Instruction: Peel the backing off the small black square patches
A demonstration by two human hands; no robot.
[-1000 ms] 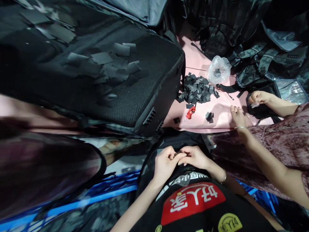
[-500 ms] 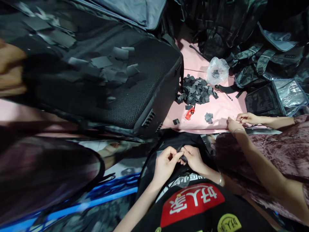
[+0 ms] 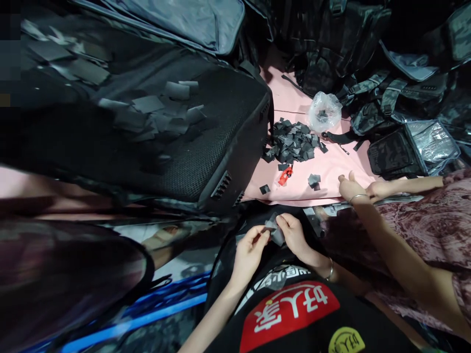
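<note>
Over my lap, my left hand (image 3: 250, 251) pinches the edge of some small, thin grey pieces (image 3: 276, 235). Facing it, my right hand (image 3: 294, 236) grips the same pieces from the other side, fingertips closed on them. They look like square scraps; whether fabric or plastic I cannot tell. Beneath both hands lies a black apron (image 3: 294, 318) with a red printed patch. Ahead on the pink cloth (image 3: 331, 189) is a heap of similar dark squares (image 3: 294, 141), with a few loose squares (image 3: 314, 181) and a small red item (image 3: 285, 175) nearer me.
A large black mesh-sided bag (image 3: 206, 147) with grey pieces on top fills the left. Beyond the heap sits a clear plastic bag (image 3: 325, 112). Dark backpacks (image 3: 331, 44) crowd the back right. At right, a co-worker's hands (image 3: 353, 189) hover at the cloth's edge.
My hands have drawn slightly apart, and the grey pieces between them now show spread out. The co-worker's hands have shifted at the cloth's edge. The whole view has moved slightly.
</note>
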